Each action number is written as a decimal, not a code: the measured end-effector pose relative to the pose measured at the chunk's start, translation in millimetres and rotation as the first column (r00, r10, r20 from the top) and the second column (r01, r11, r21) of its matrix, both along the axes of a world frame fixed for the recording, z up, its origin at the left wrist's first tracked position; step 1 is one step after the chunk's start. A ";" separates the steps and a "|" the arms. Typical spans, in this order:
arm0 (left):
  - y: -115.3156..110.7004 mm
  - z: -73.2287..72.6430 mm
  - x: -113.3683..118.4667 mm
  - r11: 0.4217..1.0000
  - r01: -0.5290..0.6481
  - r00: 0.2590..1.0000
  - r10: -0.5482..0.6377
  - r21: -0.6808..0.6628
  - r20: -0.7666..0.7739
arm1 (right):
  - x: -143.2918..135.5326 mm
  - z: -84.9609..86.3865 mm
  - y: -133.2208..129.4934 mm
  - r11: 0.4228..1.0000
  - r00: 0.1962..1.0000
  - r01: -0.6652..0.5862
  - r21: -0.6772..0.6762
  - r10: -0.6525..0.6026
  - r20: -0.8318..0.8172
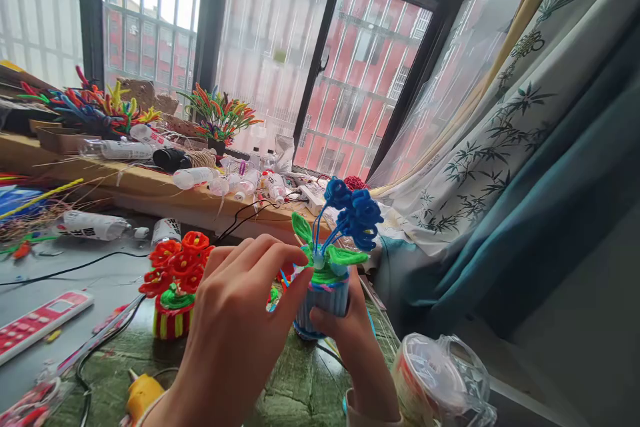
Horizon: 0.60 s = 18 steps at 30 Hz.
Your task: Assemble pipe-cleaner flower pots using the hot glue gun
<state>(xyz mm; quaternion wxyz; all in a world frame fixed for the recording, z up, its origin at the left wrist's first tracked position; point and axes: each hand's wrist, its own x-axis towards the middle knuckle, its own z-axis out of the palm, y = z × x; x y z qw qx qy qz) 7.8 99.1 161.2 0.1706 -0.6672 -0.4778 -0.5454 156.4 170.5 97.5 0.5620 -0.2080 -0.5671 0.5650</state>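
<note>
My right hand [350, 333] is wrapped around a small light-blue pot [324, 300], its thumb across the front. Out of the pot rise blue pipe-cleaner flowers [357, 213] on thin stems, with green fuzzy leaves [345, 257] and a green top layer around the stem base. My left hand [250, 300] reaches in from the left, thumb and forefinger in a pinch by the stem base at the pot's rim. Whatever lies between those fingertips is too small to make out. Left of that hand stands a second pot [173, 320], red and yellow striped, bearing red-orange flowers [180, 263].
A yellow glue gun [143, 395] lies at the lower left, near a black cable [85, 353]. Further left is a red-and-white remote-like device [45, 323]. Plastic bottles [95, 225] and bundled pipe cleaners [220, 113] clutter the sill. A clear plastic container [435, 373] sits at right.
</note>
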 end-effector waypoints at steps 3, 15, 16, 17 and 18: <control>0.4 -1.3 1.2 1.000 -0.010 1.000 0.011 -0.003 0.006 | -1.0 1.0 -2.0 0.999 1.000 0.023 -0.033 -0.023 0.013; 5.6 -7.3 3.7 0.992 -0.117 0.993 0.117 -0.047 -0.006 | -7.8 5.2 -3.1 0.999 0.998 -0.007 0.045 0.004 0.066; 6.2 -7.4 3.9 0.992 -0.115 0.993 0.115 -0.043 -0.003 | -7.6 4.4 -2.6 0.999 0.998 -0.006 0.044 0.003 0.069; 6.6 -7.4 4.0 0.993 -0.110 0.994 0.110 -0.038 0.001 | -7.3 3.5 -2.1 0.999 0.997 -0.007 0.038 0.004 0.072; 6.8 -7.3 4.2 0.994 -0.103 0.995 0.103 -0.040 0.007 | -7.0 2.4 -1.6 1.000 0.997 -0.008 0.025 0.006 0.074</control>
